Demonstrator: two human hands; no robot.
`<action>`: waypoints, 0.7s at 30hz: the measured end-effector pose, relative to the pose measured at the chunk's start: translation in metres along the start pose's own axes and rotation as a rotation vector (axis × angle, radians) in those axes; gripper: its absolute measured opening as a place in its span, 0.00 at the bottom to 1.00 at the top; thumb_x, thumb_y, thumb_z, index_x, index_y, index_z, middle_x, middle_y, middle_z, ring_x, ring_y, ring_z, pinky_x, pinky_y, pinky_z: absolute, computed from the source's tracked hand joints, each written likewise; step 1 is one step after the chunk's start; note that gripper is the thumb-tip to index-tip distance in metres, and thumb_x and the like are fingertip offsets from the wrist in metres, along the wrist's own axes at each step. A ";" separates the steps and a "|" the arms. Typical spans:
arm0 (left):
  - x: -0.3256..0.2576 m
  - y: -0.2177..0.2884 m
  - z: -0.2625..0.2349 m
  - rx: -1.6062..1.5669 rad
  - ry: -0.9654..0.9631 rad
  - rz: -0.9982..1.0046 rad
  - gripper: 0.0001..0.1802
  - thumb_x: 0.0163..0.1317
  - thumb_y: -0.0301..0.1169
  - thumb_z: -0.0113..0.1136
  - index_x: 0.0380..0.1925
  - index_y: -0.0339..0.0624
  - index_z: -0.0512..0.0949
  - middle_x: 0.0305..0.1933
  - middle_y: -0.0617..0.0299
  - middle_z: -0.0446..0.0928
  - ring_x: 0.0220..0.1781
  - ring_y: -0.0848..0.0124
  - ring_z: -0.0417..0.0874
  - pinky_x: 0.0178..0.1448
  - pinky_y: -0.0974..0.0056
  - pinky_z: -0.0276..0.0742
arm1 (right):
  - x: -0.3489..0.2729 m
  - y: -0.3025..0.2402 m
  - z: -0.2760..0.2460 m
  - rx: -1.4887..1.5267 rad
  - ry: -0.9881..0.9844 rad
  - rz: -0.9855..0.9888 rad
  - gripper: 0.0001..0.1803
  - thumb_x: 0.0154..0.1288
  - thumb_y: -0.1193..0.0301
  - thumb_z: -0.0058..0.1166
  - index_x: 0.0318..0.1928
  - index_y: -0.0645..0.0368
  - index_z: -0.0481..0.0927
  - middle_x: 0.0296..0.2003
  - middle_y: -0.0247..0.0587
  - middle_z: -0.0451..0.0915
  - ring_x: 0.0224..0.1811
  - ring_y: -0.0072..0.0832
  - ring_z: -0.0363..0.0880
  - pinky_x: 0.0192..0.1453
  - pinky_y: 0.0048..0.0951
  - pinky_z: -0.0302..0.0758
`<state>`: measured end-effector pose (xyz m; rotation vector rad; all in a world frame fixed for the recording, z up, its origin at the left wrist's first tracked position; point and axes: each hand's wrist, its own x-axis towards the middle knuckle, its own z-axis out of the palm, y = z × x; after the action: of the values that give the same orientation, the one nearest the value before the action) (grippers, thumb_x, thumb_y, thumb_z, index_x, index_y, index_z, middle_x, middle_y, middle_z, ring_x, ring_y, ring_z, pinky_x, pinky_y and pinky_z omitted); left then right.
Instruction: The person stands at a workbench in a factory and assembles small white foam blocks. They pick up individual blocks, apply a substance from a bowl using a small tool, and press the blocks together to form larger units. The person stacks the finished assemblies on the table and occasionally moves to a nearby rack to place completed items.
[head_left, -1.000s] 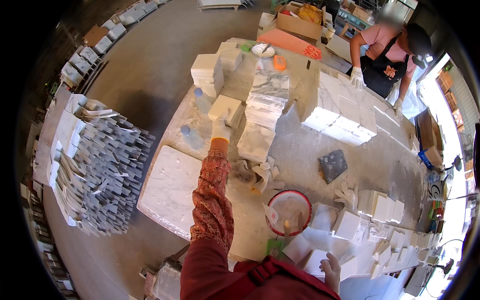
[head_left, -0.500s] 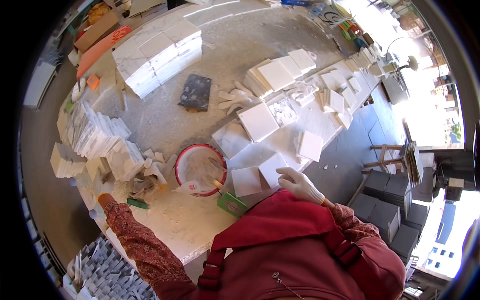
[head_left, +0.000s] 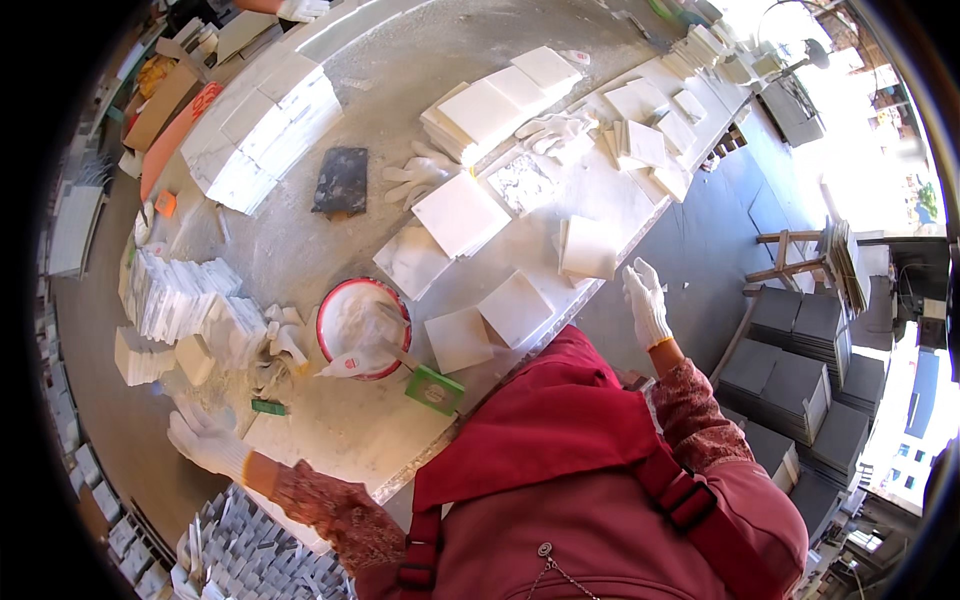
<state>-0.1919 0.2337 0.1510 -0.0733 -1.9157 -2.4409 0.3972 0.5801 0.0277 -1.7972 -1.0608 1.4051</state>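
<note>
Since the frame half a second before, the white-gloved right hand had lifted off the white square tiles at the near desk edge and hung beyond it, fingers loosely spread and holding nothing. The left hand had drawn back from the broken tile pieces beside the red-rimmed bowl, open and empty.
</note>
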 end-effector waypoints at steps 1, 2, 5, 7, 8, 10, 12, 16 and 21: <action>-0.054 0.019 0.046 0.070 0.010 0.152 0.31 0.75 0.40 0.49 0.70 0.31 0.61 0.71 0.48 0.68 0.73 0.54 0.68 0.74 0.48 0.64 | 0.011 0.001 -0.003 0.040 -0.051 0.067 0.31 0.73 0.61 0.57 0.71 0.57 0.66 0.42 0.28 0.75 0.35 0.14 0.70 0.40 0.17 0.70; -0.121 0.034 0.093 0.126 -0.122 0.210 0.30 0.77 0.38 0.46 0.71 0.31 0.58 0.68 0.47 0.70 0.71 0.53 0.71 0.75 0.47 0.67 | 0.021 0.001 -0.005 0.076 -0.108 0.132 0.31 0.73 0.59 0.57 0.71 0.57 0.66 0.43 0.28 0.75 0.35 0.14 0.70 0.40 0.17 0.70; -0.223 -0.019 0.149 -0.276 -0.891 -0.447 0.29 0.78 0.33 0.44 0.72 0.29 0.56 0.69 0.40 0.67 0.67 0.51 0.76 0.74 0.49 0.71 | 0.040 0.009 -0.010 0.062 -0.263 0.160 0.33 0.72 0.50 0.56 0.69 0.55 0.70 0.50 0.32 0.79 0.47 0.22 0.76 0.49 0.25 0.73; -0.290 -0.055 0.207 -0.052 -1.135 -0.752 0.31 0.77 0.33 0.48 0.73 0.28 0.55 0.71 0.40 0.66 0.70 0.58 0.73 0.74 0.57 0.68 | 0.042 0.005 -0.001 0.024 -0.323 0.160 0.34 0.71 0.49 0.57 0.68 0.57 0.71 0.51 0.34 0.80 0.49 0.24 0.77 0.51 0.27 0.74; -0.317 -0.104 0.216 0.074 -1.250 -0.785 0.38 0.77 0.43 0.49 0.76 0.30 0.51 0.72 0.41 0.65 0.70 0.56 0.73 0.75 0.59 0.66 | 0.041 -0.005 0.003 -0.010 -0.364 0.140 0.35 0.70 0.48 0.56 0.67 0.58 0.71 0.51 0.34 0.80 0.50 0.25 0.76 0.52 0.29 0.74; -0.371 -0.166 0.242 0.253 -1.212 -0.673 0.34 0.77 0.43 0.49 0.73 0.31 0.58 0.68 0.43 0.70 0.65 0.59 0.77 0.69 0.63 0.72 | 0.043 -0.014 0.008 -0.073 -0.418 0.099 0.34 0.69 0.47 0.57 0.65 0.60 0.74 0.50 0.35 0.80 0.50 0.25 0.77 0.52 0.30 0.75; -0.391 -0.172 0.279 0.479 -1.223 -0.791 0.32 0.75 0.43 0.51 0.68 0.29 0.61 0.64 0.41 0.73 0.63 0.58 0.78 0.67 0.60 0.72 | 0.053 -0.013 0.001 -0.124 -0.428 0.076 0.32 0.69 0.48 0.58 0.61 0.61 0.77 0.47 0.36 0.81 0.48 0.25 0.78 0.51 0.29 0.76; -0.431 -0.200 0.305 0.472 -1.189 -0.829 0.27 0.73 0.43 0.52 0.60 0.28 0.67 0.54 0.40 0.78 0.57 0.58 0.81 0.60 0.58 0.77 | 0.081 0.000 -0.006 -0.107 -0.485 0.134 0.28 0.67 0.51 0.61 0.50 0.66 0.83 0.39 0.37 0.82 0.39 0.22 0.79 0.43 0.26 0.78; -0.466 -0.204 0.305 0.517 -0.938 -0.819 0.29 0.70 0.43 0.61 0.58 0.29 0.70 0.54 0.46 0.79 0.50 0.63 0.84 0.51 0.59 0.82 | 0.094 -0.015 -0.020 -0.091 -0.607 0.175 0.28 0.65 0.54 0.66 0.49 0.69 0.78 0.39 0.39 0.81 0.36 0.21 0.80 0.37 0.24 0.79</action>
<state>0.2654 0.5785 -0.0030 -0.6233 -3.5242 -2.3766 0.4239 0.6697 0.0007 -1.5853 -1.2972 2.1202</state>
